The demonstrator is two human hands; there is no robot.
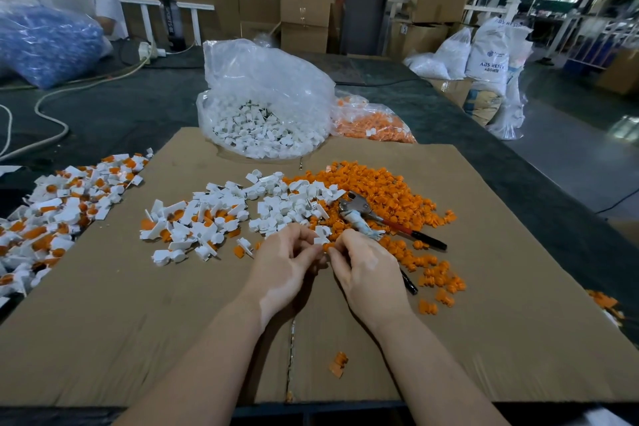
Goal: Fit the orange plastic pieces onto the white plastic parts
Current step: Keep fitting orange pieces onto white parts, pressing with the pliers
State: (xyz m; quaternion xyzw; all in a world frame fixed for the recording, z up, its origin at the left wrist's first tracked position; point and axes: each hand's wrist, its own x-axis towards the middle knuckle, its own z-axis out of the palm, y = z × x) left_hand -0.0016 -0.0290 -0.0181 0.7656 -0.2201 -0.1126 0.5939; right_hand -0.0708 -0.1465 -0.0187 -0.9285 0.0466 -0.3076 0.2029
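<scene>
Over the middle of a cardboard sheet, my left hand pinches a white plastic part at its fingertips. My right hand pinches an orange plastic piece right against that part. Behind the hands lie a heap of loose white parts and a heap of loose orange pieces. Fitted white-and-orange units lie in a pile to the left and in a bigger pile at the sheet's left edge.
Pliers with red and black handles lie in the orange heap beside my right hand. A clear bag of white parts and a bag of orange pieces stand behind. Cables cross the dark table; another person sits far left.
</scene>
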